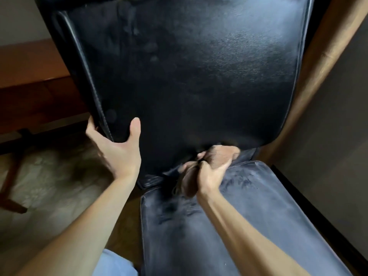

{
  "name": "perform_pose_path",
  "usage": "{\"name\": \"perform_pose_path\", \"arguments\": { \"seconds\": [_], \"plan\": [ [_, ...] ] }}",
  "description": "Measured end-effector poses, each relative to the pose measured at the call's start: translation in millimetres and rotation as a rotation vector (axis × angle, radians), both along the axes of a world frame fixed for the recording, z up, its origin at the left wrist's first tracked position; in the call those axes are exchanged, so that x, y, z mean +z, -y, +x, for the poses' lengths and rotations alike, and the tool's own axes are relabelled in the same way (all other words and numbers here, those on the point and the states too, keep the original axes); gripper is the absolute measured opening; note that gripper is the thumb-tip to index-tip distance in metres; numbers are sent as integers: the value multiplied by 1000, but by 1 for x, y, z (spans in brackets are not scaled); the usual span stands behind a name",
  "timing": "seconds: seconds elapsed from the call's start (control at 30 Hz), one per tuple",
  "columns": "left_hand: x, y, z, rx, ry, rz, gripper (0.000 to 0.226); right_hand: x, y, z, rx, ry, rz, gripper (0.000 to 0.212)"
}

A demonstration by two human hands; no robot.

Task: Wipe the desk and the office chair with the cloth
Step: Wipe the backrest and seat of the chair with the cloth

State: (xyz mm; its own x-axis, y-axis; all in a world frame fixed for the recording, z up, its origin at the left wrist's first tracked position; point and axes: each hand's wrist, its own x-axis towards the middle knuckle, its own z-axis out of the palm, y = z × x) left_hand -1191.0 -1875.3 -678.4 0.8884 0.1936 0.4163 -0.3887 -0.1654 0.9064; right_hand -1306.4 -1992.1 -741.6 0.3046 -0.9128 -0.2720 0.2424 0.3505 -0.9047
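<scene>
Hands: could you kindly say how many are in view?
2. The left hand grips the left edge of the black leather chair's backrest; the right hand holds a crumpled brown cloth at the seat crease.

— What did the floor (49,186) carry?
— The wooden desk (29,62), its foot (13,206) planted on the mottled surface at the left.
— And the seat (258,206) of the chair (189,76)?
— A brown cloth (188,186), bunched at its rear edge.

floor (49,176): mottled grey-beige stone, blurred
wall (18,18): pale, upper left
wooden post (318,72): beside dark panel (328,146), right
light: dim, indoor
</scene>
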Motion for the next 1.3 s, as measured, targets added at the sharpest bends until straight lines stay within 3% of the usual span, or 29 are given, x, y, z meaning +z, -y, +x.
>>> {"name": "perform_pose_path", "arguments": {
  "seconds": [0.17,0.43,0.57,0.67,0.77,0.83,0.9,1.0,1.17,1.3],
  "plan": [
    [3,-4,-2,-27,6,-1,103,-6,-87,34,219,-104,111,100],
    [9,-14,-8,-56,0,19,102,6,-128,26,394,-175,175,95],
    [11,-24,-10,-104,-26,79,103,5,-129,11,560,-136,147,76],
    [6,-39,-6,-157,-19,182,105,11,-100,-21,674,-261,100,42],
    [4,-47,3,-199,-29,221,107,15,-57,-57,624,-301,60,21],
    [2,-48,4,-200,-57,207,109,20,-28,-74,502,-210,98,34],
    [-1,-42,-1,-203,-93,139,110,20,8,-89,275,-304,-4,29],
    [-13,-30,-9,-196,-133,-22,103,21,63,-108,86,-458,-220,42],
    [-30,-20,-9,-137,-113,-138,90,6,130,-111,18,-487,-99,65],
    [-36,-17,-6,-102,-95,-139,86,-6,158,-88,60,-482,-38,59]
  ]
}}
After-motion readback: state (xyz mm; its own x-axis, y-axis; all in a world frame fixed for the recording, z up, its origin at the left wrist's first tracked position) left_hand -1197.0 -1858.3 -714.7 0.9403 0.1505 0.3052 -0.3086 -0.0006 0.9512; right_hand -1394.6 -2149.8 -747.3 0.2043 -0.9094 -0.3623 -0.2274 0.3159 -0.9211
